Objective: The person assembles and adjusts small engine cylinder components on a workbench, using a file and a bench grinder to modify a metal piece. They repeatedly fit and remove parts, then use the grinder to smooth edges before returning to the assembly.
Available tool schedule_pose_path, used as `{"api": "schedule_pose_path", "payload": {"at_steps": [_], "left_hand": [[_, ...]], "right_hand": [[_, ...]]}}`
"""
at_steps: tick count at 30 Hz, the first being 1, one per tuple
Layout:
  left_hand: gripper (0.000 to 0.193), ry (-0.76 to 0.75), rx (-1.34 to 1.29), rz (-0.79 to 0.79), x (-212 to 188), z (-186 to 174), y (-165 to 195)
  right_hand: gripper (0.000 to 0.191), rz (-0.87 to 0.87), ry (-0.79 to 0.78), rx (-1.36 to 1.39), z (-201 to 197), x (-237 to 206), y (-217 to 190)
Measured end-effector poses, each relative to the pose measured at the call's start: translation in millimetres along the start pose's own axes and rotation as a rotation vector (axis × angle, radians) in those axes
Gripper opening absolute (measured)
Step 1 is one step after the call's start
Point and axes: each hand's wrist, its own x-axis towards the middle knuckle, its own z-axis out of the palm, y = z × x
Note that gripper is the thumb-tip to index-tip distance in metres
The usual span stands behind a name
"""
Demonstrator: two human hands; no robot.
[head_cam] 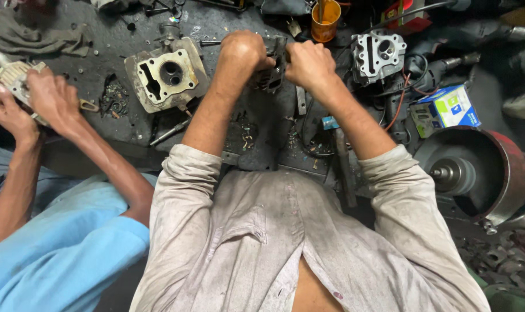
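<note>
A dark finned engine part (272, 72) is gripped between both closed hands near the middle of the table (118, 40), toward its far edge: the left hand (242, 53) is clenched on its left side, the right hand (309, 65) on its right. A pale cylinder block (167, 75) lies just to the left, a grey cylinder head (378, 55) to the right, an orange cup (324, 20) beyond. At the left edge, a co-worker's hands (34, 101) hold another finned part (11, 78).

I see my grimy, pale grey button-up cotton shirt (256, 242) filling the lower centre of the frame, sleeves rolled above the elbows, front open low, one breast pocket.
</note>
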Motion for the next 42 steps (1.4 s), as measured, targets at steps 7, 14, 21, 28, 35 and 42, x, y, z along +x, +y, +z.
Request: {"api": "schedule_pose_path", "payload": {"at_steps": [7,14,21,28,35,42], "left_hand": [[0.058,0.088,-0.017,0.114,-4,0,-4],[0.049,0.44,0.037,0.285,-5,11,-7],[0.041,0.736,0.002,0.387,-8,27,-14],[0.042,0.68,0.019,0.302,-14,34,-12],[0.051,0.241,-0.033,0.084,-1,8,-1],[0.062,0.029,-0.028,0.022,-9,2,4]], "right_hand": [[0.024,-0.005,-0.096,0.241,1,14,5],[0.03,-0.084,0.159,-0.03,22,1,-5],[0.023,-0.089,-0.123,0.229,6,20,14],[0.024,-0.061,0.098,0.004,2,6,2],[0.02,-0.168,0.295,-0.061,26,-23,-7],[0.024,-0.104,-0.077,0.403,14,10,20]]}}
